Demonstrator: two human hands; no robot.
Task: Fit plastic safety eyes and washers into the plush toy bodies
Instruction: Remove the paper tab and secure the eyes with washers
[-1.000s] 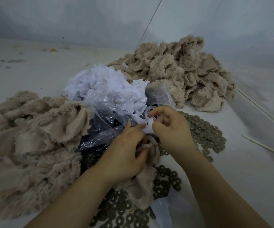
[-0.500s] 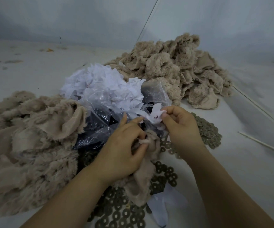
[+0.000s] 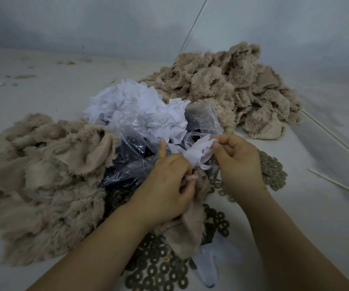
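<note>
Left hand: left hand (image 3: pixel 167 190) grips a beige furry plush toy body (image 3: pixel 187 225), thumb raised.
Right hand: right hand (image 3: pixel 237 158) pinches a white cut fabric piece (image 3: pixel 198 153) just above the plush.
Handling: likely light, limp, fuzzy; best held bunched near the eye hole.
Around plush: grey ring washers (image 3: pixel 161 269) beneath; clear plastic bag (image 3: pixel 140 143) behind.
Writing: none readable.

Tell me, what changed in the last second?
The right hand drew a white piece up from beside the left hand and now pinches it spread open. The left hand kept gripping the plush body. Piles and washers stayed put.
</note>
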